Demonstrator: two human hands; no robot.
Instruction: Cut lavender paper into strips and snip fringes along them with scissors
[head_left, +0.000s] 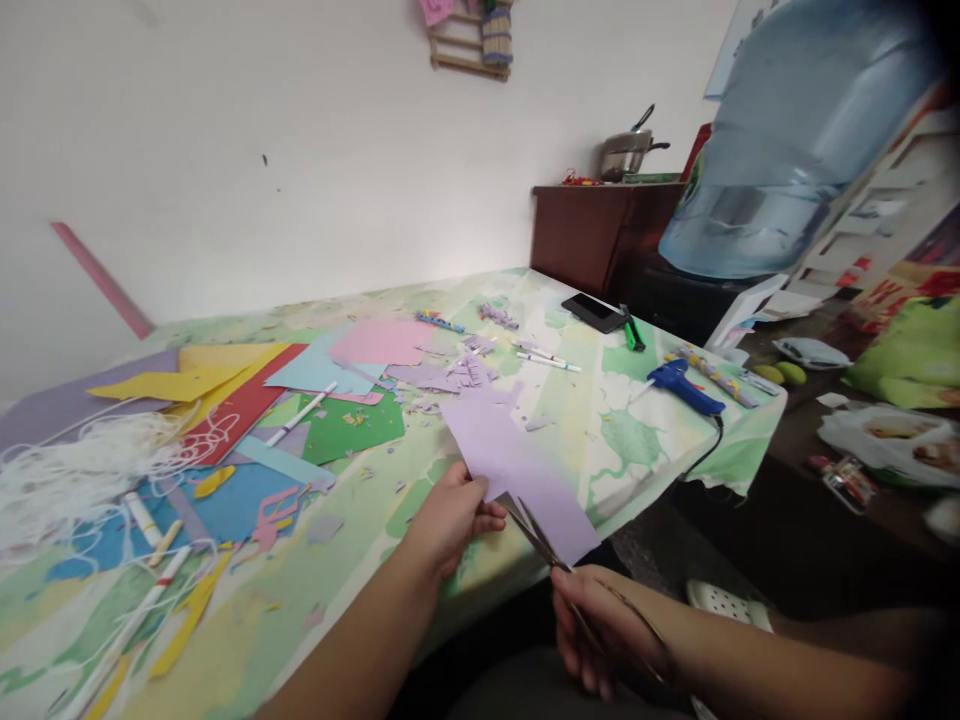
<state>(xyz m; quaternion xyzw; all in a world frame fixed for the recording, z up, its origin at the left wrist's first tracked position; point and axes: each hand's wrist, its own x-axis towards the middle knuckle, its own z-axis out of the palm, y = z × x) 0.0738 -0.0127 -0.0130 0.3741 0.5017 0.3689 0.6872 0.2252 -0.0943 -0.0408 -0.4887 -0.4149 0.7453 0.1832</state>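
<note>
A sheet of light purple paper [517, 460] hangs partly over the table's near edge. My left hand [454, 510] pinches its left side between thumb and fingers. In my right hand [604, 625] is a pair of scissors [545, 542], fingers closed around the handles. The blades are spread and lie at the paper's near edge, pointing up and left toward my left hand. Whether they have cut into the sheet I cannot tell. Purple paper scraps [442, 376] lie just beyond the sheet.
Coloured paper sheets [247, 400] and a tangle of white string [105, 470] cover the table's left. A blue glue gun [686, 388], a green utility knife [632, 330] and a black phone [594, 312] lie right. Markers [547, 360] rest mid-table. A water-cooler bottle [780, 150] stands beyond.
</note>
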